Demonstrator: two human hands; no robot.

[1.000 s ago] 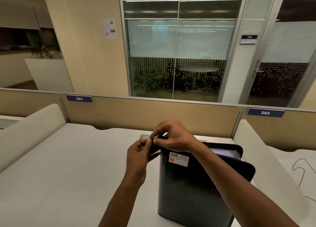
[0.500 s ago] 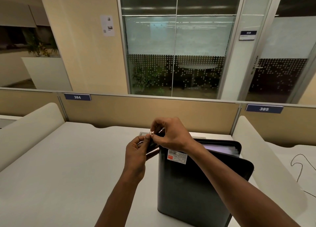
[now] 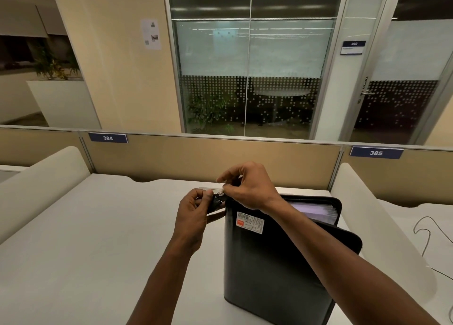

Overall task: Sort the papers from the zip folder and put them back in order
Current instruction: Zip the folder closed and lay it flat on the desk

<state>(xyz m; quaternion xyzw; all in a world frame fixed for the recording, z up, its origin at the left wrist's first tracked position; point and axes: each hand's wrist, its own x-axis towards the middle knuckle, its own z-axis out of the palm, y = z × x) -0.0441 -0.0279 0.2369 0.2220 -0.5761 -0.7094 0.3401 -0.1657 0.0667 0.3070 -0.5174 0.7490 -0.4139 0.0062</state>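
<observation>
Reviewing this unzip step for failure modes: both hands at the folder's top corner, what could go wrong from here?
1. The zip folder stands upright on the desk; pulling at its top corner could tip it.
2. Papers show at the gaping top and could slide out.
3. The right hand pinches the small zip pull, which may slip; left hand only grips the corner.

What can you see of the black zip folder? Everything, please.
The zip folder is black with a smooth, leather-like cover, standing upright on the white desk. Its right side gapes open, showing pale sheets in sleeves. A white label with a barcode and a red patch sits near the top. The left hand grips its top left corner; the right hand pinches the small metal zip pull there.
</observation>
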